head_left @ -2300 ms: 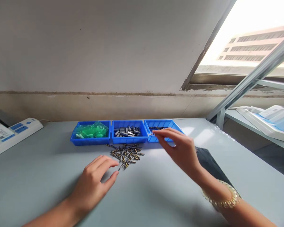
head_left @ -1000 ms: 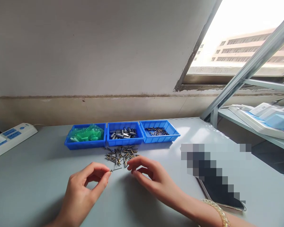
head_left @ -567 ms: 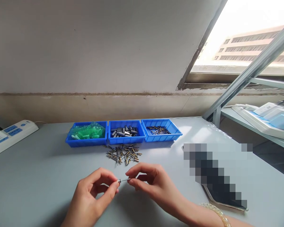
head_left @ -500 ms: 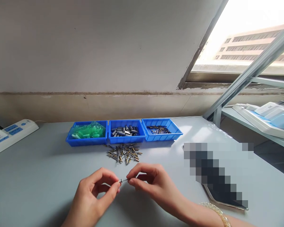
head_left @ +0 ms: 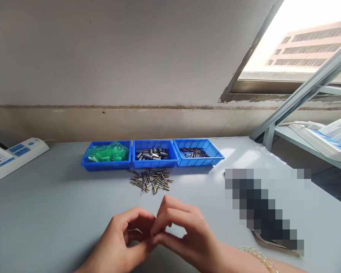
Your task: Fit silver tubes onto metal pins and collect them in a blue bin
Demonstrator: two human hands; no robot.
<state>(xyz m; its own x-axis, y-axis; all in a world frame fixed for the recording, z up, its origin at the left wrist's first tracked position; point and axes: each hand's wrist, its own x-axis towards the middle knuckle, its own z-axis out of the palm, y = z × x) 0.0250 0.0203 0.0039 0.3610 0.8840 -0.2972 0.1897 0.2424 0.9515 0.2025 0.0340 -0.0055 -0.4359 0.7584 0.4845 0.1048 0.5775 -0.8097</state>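
Note:
My left hand (head_left: 126, 240) is closed, thumb and fingertips pinched together low in the middle of the view. My right hand (head_left: 184, 231) is closed too, its fingertips meeting those of the left. Between them is the thin metal pin with a small collar that showed half a second ago; the fingers now hide it. Just beyond the hands lies a loose pile of similar metal pins (head_left: 152, 181), many with brass-coloured ends.
Three blue bins stand in a row: a left bin (head_left: 106, 165) with green pieces in plastic, a middle bin (head_left: 155, 163) of metal cylinders, a right bin (head_left: 200, 162) of thin pins. A phone (head_left: 272, 242), partly blurred, lies right; a power strip (head_left: 35, 147) left.
My hands have come together, the right fingertips now touching the left, covering the pin seen between them before. The right hand's fingers are more arched. The view has shifted slightly.

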